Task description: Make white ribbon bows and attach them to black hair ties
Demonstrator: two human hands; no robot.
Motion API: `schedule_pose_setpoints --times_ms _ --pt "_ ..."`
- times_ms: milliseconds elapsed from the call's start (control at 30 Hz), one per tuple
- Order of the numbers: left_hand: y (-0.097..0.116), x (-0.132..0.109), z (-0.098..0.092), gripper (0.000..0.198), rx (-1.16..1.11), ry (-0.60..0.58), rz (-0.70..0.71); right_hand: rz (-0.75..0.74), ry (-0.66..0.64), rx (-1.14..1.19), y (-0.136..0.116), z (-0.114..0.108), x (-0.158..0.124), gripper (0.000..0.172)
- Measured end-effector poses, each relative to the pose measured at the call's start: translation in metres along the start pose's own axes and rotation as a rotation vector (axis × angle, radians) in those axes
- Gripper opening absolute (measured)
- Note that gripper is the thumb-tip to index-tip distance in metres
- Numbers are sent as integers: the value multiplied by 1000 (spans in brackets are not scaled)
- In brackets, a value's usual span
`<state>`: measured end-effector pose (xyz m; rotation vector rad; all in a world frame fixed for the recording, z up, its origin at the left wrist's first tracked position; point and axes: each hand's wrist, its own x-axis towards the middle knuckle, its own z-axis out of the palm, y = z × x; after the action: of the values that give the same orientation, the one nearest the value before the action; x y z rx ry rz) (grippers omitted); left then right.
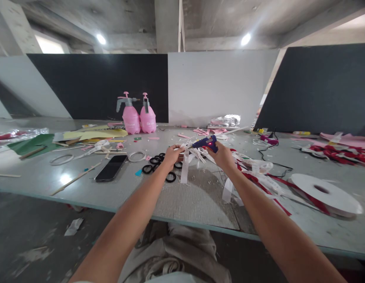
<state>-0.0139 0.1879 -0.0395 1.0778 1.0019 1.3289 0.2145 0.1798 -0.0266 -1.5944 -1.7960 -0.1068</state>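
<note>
My right hand [223, 156] is closed round a blue glue gun [205, 142], its nozzle pointing left and a red light glowing on it. My left hand [172, 155] is closed in a pinch on a piece of white ribbon [185, 165] right at the gun's tip. Several black rings [159, 167] lie on the grey table [185, 200] just under and left of my left hand. More white and red ribbon [259, 173] trails to the right of my right wrist.
A black phone [111, 168] lies left of the rings. Two pink spray bottles [139, 116] stand at the back. A large white ribbon spool [327, 193] sits at right, red and white bows [341, 153] beyond it. Green and yellow paper [67, 138] and sticks lie at left.
</note>
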Motion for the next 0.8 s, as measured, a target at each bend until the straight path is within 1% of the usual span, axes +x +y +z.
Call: schedule_pose_setpoints --times_ms 333,633,700,800 --pt "-1 2 0 33 -1 20 13 -10 4 -30 -1 -3 -1 35" --pt "-2 2 1 24 26 29 44 -20 63 -40 -6 -4 -4 34" --pt "-3 3 1 24 33 21 38 2 84 -13 -5 -4 -4 37" --pt "-3 3 0 24 33 18 39 92 118 91 -2 -6 1 42"
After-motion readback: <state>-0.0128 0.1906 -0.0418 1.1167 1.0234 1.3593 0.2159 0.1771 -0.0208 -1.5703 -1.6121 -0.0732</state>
